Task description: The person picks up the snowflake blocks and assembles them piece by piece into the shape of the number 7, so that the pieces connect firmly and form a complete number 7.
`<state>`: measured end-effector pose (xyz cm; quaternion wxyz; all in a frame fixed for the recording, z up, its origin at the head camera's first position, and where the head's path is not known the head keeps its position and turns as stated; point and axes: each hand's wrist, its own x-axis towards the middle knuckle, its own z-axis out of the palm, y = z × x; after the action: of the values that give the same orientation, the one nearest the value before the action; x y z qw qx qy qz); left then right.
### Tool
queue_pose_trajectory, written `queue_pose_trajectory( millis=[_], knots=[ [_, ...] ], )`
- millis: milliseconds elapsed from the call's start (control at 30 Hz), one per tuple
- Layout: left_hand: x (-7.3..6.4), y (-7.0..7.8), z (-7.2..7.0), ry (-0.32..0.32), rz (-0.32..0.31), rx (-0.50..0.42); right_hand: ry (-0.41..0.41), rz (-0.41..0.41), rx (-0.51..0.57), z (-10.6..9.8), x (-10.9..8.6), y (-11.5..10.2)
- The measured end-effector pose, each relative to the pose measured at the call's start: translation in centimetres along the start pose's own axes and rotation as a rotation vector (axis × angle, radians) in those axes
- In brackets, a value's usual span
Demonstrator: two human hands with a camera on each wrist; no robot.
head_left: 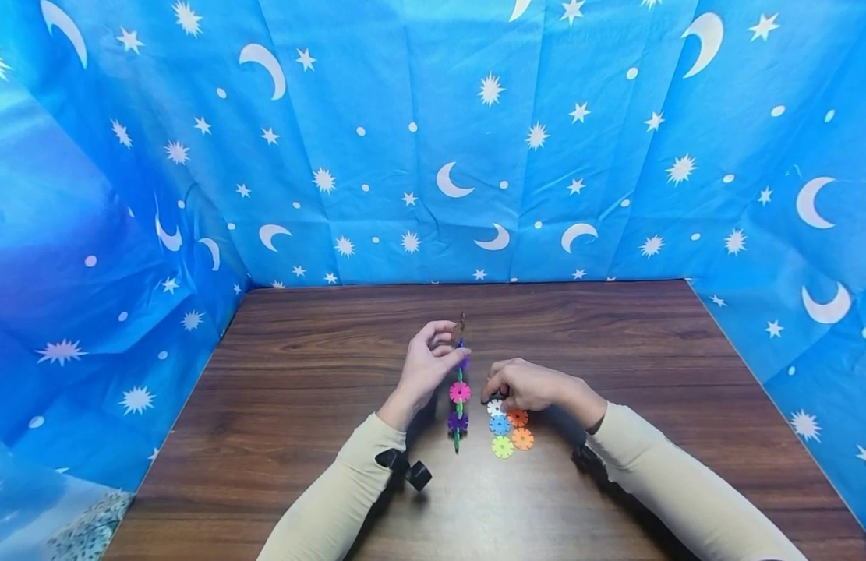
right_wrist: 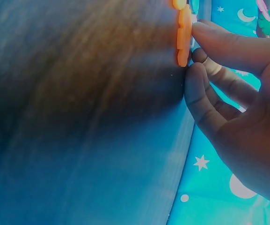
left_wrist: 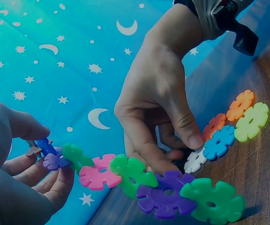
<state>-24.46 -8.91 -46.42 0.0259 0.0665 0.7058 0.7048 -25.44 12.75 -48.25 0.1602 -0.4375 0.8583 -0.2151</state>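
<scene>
My left hand [head_left: 427, 366] holds the far end of a chain of notched plastic discs, pinching a small purple disc [left_wrist: 55, 161] between thumb and fingers. A brown disc [head_left: 461, 327] is at that end. Toward me follow a pink disc [head_left: 460, 392], a dark purple disc [head_left: 457, 422] and green discs [left_wrist: 213, 201], slotted together. To the right, my right hand [head_left: 532, 385] is low over the table, its thumb and curled fingers at the edges of a white disc [left_wrist: 195, 160]. That disc lies beside a blue disc [left_wrist: 219, 142]; the fingers partly cover it.
Two orange discs [head_left: 522, 439] and a yellow-green disc [head_left: 503, 447] lie flat close to the blue one on the brown wooden table [head_left: 299, 358]. A blue cloth [head_left: 376, 171] with moons and stars surrounds the table's back and sides. Black straps with small cameras [head_left: 404, 469] sit at both wrists.
</scene>
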Motion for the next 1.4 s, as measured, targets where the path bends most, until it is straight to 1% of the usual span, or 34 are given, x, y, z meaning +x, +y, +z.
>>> queue_pose_trajectory(
  millis=[233, 467, 600, 767, 967, 1067, 1200, 1400],
  knots=[
    [0.0, 0.2, 0.0, -0.016, 0.018, -0.010, 0.002, -0.003, -0.052, -0.1, 0.0, 0.0],
    [0.1, 0.1, 0.0, -0.025, 0.030, -0.001, -0.007, -0.020, -0.041, -0.2, -0.2, 0.0],
    [0.2, 0.1, 0.0, -0.016, 0.029, 0.004, -0.010, -0.020, -0.034, -0.1, -0.2, 0.1],
    [0.2, 0.1, 0.2, 0.013, 0.049, 0.014, -0.006, -0.028, -0.037, 0.0, 0.0, 0.0],
    [0.2, 0.0, 0.4, 0.040, 0.083, -0.045, 0.003, -0.028, 0.038, -0.1, 0.1, 0.3],
    [0.3, 0.0, 0.5, 0.056, 0.097, -0.086, 0.020, -0.036, 0.059, -0.2, 0.0, 0.4],
    [0.3, 0.0, 0.6, 0.065, 0.099, -0.134, 0.059, -0.045, 0.073, -0.3, -0.1, 0.5],
    [0.5, -0.1, 0.7, 0.079, 0.098, -0.146, 0.126, -0.044, 0.117, -1.2, -0.2, 0.5]
  ],
)
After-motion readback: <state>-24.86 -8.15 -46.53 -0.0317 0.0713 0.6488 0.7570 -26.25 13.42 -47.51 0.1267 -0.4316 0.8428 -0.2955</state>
